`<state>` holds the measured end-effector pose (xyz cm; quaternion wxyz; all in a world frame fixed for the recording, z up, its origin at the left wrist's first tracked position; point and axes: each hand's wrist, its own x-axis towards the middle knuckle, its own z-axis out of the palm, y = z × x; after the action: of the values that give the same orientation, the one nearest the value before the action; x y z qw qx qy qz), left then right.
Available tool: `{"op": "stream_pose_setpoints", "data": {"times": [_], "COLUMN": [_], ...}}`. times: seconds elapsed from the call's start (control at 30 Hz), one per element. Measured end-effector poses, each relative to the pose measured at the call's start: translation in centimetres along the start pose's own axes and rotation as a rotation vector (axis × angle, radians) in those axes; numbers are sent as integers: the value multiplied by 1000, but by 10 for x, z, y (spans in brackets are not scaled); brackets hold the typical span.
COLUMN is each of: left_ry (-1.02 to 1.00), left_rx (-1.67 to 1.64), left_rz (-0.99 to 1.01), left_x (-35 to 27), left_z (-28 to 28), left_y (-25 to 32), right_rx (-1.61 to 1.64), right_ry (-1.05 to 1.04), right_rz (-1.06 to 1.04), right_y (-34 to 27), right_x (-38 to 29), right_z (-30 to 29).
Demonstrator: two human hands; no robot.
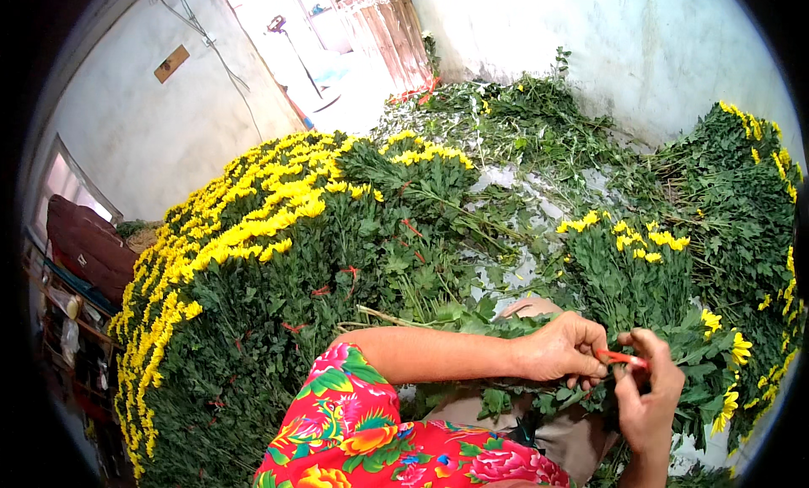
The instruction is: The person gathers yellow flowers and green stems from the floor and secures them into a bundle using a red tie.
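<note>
A bunch of yellow chrysanthemums (698,355) lies across my lap, its leafy stems pointing left and its flower heads to the right. A short red tie (622,359) is stretched between my two hands above the stems. Thumb and fingers of my left hand (562,350) pinch its left end. My right hand (654,387) grips the other end, fingers curled and facing the left. Leaves and fingers hide how far the tie goes around the stems. Just beyond my hands rests a smaller group of yellow chrysanthemums (632,267).
A large stack of chrysanthemum bunches (265,311), several bound with red ties, rises at my left. More stacked chrysanthemums (733,210) line the right wall. Loose cut stems and leaves (505,115) litter the floor ahead. A wooden door (385,39) stands by the bright doorway.
</note>
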<state>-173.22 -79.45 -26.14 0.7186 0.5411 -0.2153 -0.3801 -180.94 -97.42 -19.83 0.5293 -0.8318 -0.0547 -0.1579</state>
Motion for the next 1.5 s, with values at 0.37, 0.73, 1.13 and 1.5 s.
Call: {"op": "stream_pose_setpoints", "data": {"times": [0.37,0.73,1.13,1.5], "left_ry": [-51,-63,-11,31], "left_rx": [-27,-94,1376,1180], "left_rz": [39,-34,1268,916], "left_x": [3,9,5,6], "left_z": [-3,-11,-10,-15], "left_y": [1,1,16,15], "right_rx": [-338,-334,-169,103], "right_ry": [-169,-251,-332,-395], "right_rz": [-280,-336,-52,54], "right_y": [9,11,21,40], "right_x": [2,-10,12,11], "right_z": [-9,-2,-7,-21]}}
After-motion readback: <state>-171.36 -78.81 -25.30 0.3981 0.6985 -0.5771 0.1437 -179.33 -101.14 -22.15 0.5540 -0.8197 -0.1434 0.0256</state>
